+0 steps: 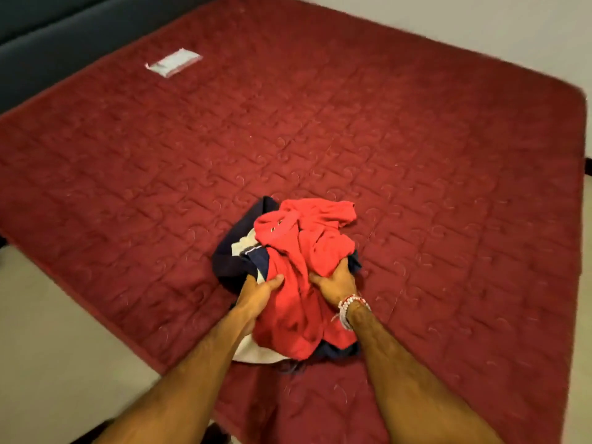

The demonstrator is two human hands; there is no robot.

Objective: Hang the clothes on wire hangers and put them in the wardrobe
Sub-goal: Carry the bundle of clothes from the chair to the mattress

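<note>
A bundle of clothes sits over the near part of a dark red quilted mattress (pixel 320 129). On top is a crumpled red garment (pixel 301 251); under it show a navy garment (pixel 234 261) and a white one (pixel 256 354). My left hand (pixel 256 296) grips the bundle's left side, thumb on the red cloth. My right hand (pixel 336 280), with beaded bracelets at the wrist, clutches the red cloth on the right. No hangers or wardrobe are in view.
A white label (pixel 174 62) is fixed to the mattress at the far left. A dark bed frame (pixel 48 36) runs along the far left edge. Pale floor (pixel 48 331) lies at the near left, and a light wall (pixel 480 27) stands beyond the far right.
</note>
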